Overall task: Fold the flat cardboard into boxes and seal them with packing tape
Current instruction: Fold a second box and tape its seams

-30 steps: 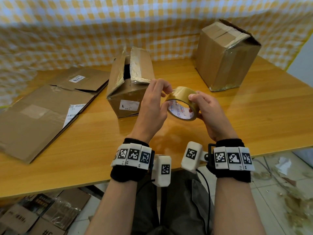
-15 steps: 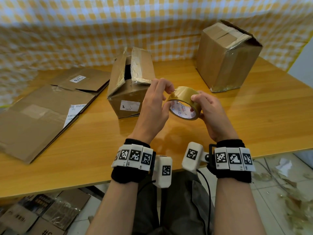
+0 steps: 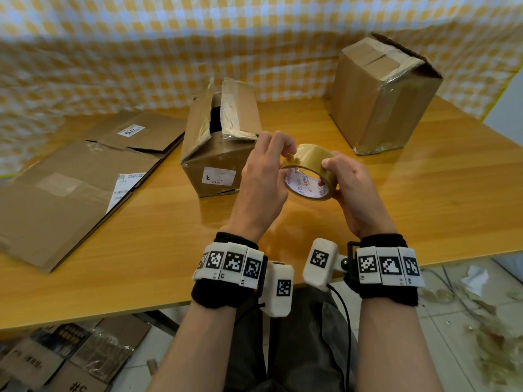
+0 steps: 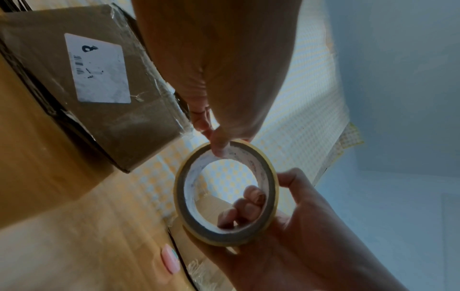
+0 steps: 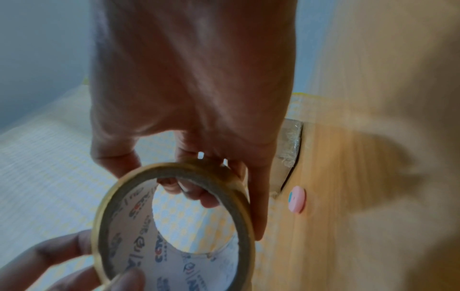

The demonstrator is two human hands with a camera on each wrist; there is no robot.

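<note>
Grip: right hand (image 3: 358, 190) clamps packing tape roll (image 3: 308, 172) through its core above desk (image 3: 424, 193), left hand (image 3: 261, 182) pinching rim, apparently seeking tape end for half-open cardboard box (image 3: 219, 140) just behind.

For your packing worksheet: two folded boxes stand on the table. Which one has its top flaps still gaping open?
The smaller box beside the left hand, white label facing front; the taller box at far right is taped over.
</note>
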